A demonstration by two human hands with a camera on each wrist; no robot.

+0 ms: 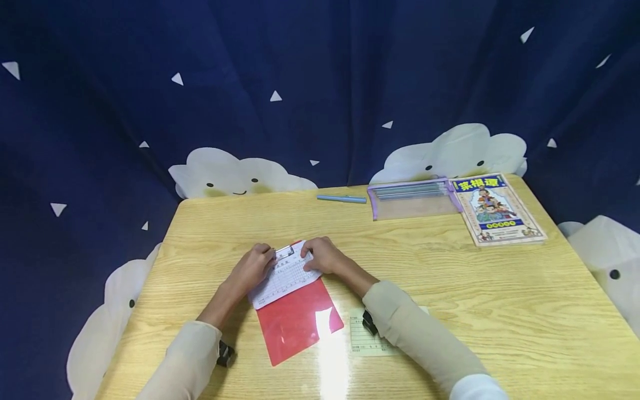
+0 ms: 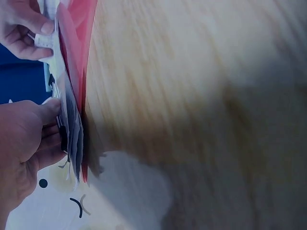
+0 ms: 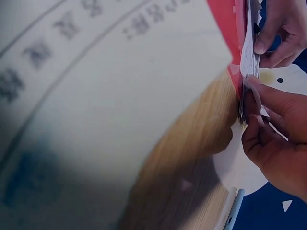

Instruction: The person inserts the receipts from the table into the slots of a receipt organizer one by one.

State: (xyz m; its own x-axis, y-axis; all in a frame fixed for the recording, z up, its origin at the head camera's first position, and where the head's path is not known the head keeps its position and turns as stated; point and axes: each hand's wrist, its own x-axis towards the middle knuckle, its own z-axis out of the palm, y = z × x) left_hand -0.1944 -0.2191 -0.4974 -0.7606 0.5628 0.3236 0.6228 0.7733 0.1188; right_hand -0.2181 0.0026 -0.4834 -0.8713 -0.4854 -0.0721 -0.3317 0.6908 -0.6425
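Observation:
A red clipboard [image 1: 295, 325] lies tilted in front of me, with a metal clip [image 1: 284, 253] at its far end. White printed form sheets [image 1: 286, 281] cover its upper part. My left hand [image 1: 254, 266] grips the clip end at the left, its thumb [image 2: 49, 109] on the near face and fingers behind. On the other side my right hand [image 1: 324, 255] pinches the upper right corner of the sheets. In the right wrist view that paper corner curls up between thumb and fingers of the right hand [image 3: 280, 129].
A pale green printed slip [image 1: 372, 345] lies partly under my right forearm. Along the far edge are a blue pen [image 1: 341, 198], a mesh pencil pouch [image 1: 415, 206] with purple trim, and a comic-style book [image 1: 496, 210]. A dark blue curtain [image 1: 320, 83] hangs behind the wooden table [image 1: 225, 222].

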